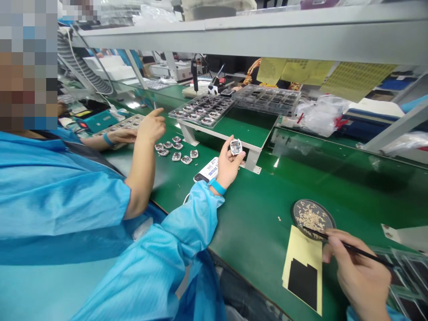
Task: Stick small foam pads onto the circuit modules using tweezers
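The green counter [254, 223] runs away from me beneath a long grey metal shelf [254, 33]. On a raised stand [249, 129] sit two clear trays, one [202, 110] full of square watch-like modules and another [267, 99] holding dark ones. Yellow printed sheets [357, 76] hang beyond, above a crumpled white plastic bag [321, 117], and a black electric screwdriver [195, 76] hangs upright farther off.

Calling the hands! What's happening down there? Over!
Left bare hand pinching small square silver electronic module. Right bare hand holding thin black stick over round dark dish of pale granules. Pale yellow sheet beside dish.
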### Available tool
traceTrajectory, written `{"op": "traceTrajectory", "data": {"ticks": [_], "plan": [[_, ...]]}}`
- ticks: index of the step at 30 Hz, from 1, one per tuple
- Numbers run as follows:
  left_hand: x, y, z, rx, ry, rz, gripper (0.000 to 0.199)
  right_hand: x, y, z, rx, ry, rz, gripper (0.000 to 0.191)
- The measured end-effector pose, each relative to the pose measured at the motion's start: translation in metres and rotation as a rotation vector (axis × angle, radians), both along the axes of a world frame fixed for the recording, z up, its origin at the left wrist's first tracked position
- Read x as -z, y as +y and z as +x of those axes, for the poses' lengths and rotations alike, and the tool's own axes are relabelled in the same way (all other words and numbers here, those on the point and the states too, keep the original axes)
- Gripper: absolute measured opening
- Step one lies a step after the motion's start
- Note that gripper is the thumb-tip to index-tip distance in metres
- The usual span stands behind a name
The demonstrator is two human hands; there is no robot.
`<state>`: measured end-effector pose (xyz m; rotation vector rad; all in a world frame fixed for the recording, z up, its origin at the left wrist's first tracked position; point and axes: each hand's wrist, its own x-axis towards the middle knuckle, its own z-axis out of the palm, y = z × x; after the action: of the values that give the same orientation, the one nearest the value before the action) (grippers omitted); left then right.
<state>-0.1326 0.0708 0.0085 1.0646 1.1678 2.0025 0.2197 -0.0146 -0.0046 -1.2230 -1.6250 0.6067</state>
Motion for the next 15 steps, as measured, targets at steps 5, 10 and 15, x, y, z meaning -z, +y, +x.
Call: {"op": "traceTrajectory", "data": {"ticks": [5, 10, 15], "plan": [[0.0008, 0.0000, -0.0009, -0.003, 0.015, -0.008, 0.079, -0.0042, -0.0003, -0.0034, 0.004, -0.015, -0.005, 0.023], [-0.0001, -0.0003, -0.0007, -0.001, 0.022, 0.017, 0.078, -0.0065, 0.0001, -0.0061, -0.011, 0.009, 0.014, 0.020], [-0.0007, -0.0006, -0.0001, 0.002, 0.026, 0.012, 0.079, -0.0064, 0.0001, -0.0068, -0.017, 0.016, 0.026, 0.019]]}}
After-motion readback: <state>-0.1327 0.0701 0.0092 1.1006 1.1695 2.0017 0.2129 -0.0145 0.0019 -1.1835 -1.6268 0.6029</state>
